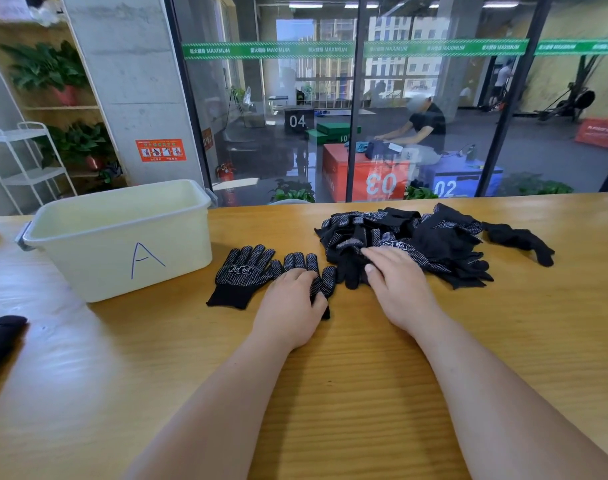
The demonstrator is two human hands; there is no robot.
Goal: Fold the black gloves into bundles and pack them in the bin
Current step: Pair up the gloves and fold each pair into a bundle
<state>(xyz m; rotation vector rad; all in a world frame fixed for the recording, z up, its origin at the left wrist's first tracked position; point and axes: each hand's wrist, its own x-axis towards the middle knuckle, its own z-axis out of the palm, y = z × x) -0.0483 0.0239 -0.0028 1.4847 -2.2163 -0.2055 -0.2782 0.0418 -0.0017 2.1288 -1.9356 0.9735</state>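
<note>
A heap of black dotted gloves (416, 240) lies on the wooden table (347, 375) right of centre. One glove (243, 275) lies flat, palm side up, left of the heap. A second flat glove (321, 278) lies beside it, and my left hand (290, 310) rests on it with the thumb curled round its edge. My right hand (396, 282) lies flat on the near left edge of the heap, fingers straight. A cream plastic bin (122, 244) marked "A" stands at the left.
A single black glove (518, 240) lies apart at the heap's right. Another dark item (1, 337) sits at the table's left edge. A glass wall runs behind the table's far edge. A person sits beyond the glass.
</note>
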